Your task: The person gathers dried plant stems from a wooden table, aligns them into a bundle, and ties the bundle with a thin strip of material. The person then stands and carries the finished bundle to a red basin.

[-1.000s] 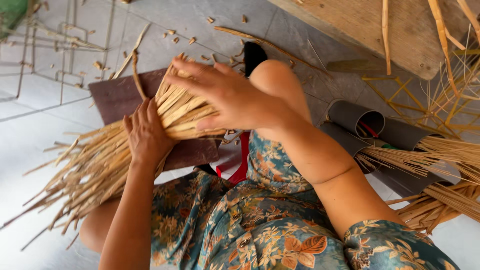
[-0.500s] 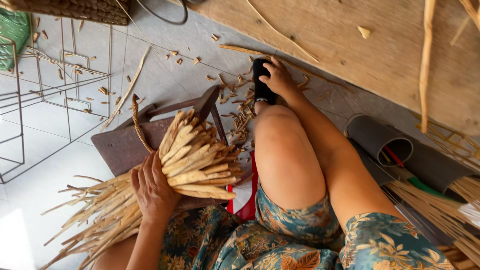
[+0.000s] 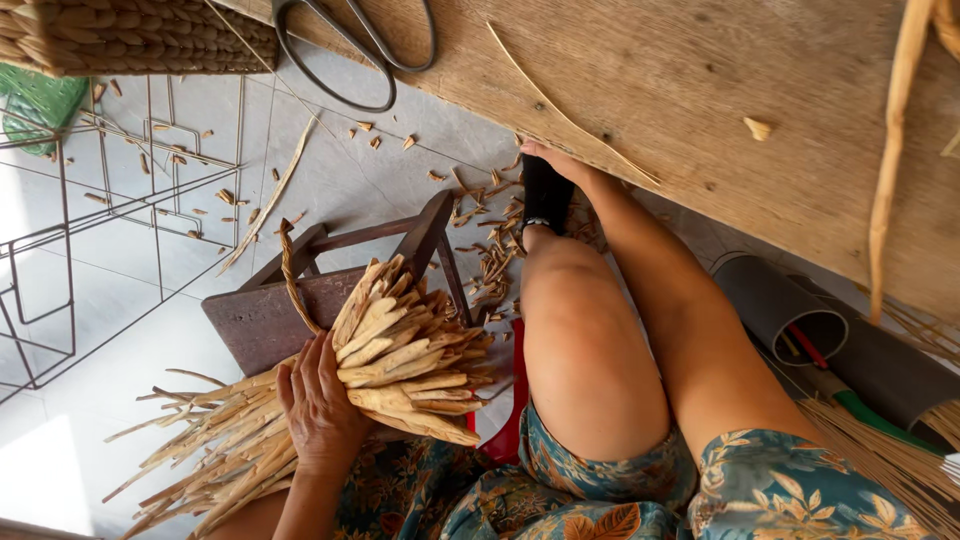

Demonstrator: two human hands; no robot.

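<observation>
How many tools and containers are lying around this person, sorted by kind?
Large metal scissors: 1
Grey plastic pipe tubes: 2
Woven straw basket: 1
Dark wooden stool: 1
Wire metal rack: 1
Tied bundle of cut reeds, under the left hand: 1
Total: 7

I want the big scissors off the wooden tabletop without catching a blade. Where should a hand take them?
Take the scissors by the dark looped handles, coming from the floor-side table edge: the loops overhang that edge, open and free, while the blades run out of view above.
</observation>
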